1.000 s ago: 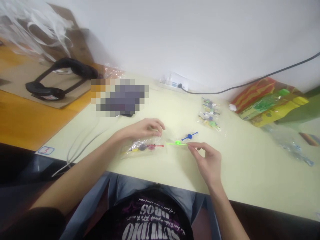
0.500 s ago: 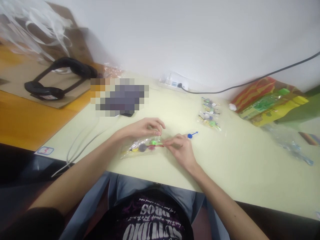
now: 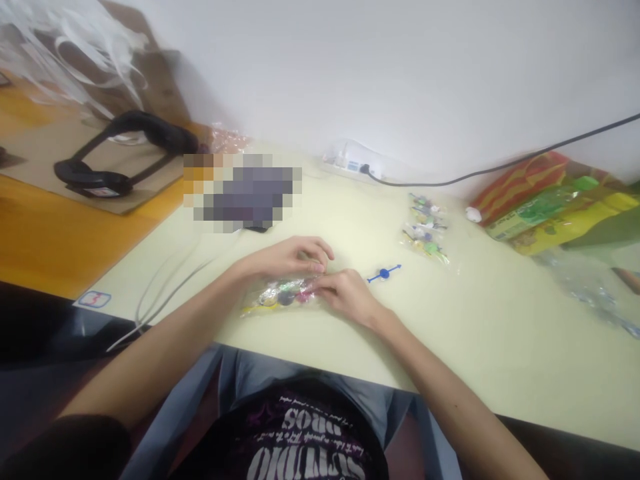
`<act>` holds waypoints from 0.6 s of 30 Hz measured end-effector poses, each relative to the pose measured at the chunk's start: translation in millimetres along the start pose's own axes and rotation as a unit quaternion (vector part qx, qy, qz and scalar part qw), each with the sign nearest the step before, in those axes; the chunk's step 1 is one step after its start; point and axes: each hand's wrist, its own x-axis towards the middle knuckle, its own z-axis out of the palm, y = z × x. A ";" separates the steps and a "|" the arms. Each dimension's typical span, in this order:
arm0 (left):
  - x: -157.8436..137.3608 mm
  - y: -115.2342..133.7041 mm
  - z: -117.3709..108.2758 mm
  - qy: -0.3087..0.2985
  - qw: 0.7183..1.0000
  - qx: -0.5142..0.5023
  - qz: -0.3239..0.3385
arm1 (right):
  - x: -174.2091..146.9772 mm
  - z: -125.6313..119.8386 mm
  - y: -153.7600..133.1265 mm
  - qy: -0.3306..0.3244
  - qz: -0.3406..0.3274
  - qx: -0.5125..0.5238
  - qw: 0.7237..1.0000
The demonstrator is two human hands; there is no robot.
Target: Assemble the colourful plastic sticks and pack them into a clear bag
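Observation:
A clear plastic bag (image 3: 270, 295) of small coloured plastic pieces lies on the table near its front edge; yellow, dark, green and red parts show through it. My left hand (image 3: 297, 257) is curled over the bag's upper right side, thumb and fingers drawn together at its edge. At the bag's right end, the fingertips of my right hand (image 3: 347, 293) are pinched together; whatever is between them is hidden. A blue arrow-shaped spinner piece (image 3: 384, 274) with a round middle rests on the table just beyond my right hand.
Several filled small bags (image 3: 425, 230) lie farther back. A white power strip (image 3: 353, 160) with a black cable stands by the wall. On the right are colourful packages (image 3: 555, 207) and clear plastic wrap (image 3: 585, 287); at left, a black frame-like device (image 3: 123, 157) and pale cables (image 3: 165, 293).
My right hand has moved left to the bag's end, uncovering the whole blue spinner piece. The red piece that stuck out toward its fingertips now shows less. My left hand has barely moved.

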 end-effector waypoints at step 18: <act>-1.6 0.8 -2.2 0.003 1.000 -0.003 -0.005 | -71.4 -39.6 35.5 0.153 0.200 -0.173 0.952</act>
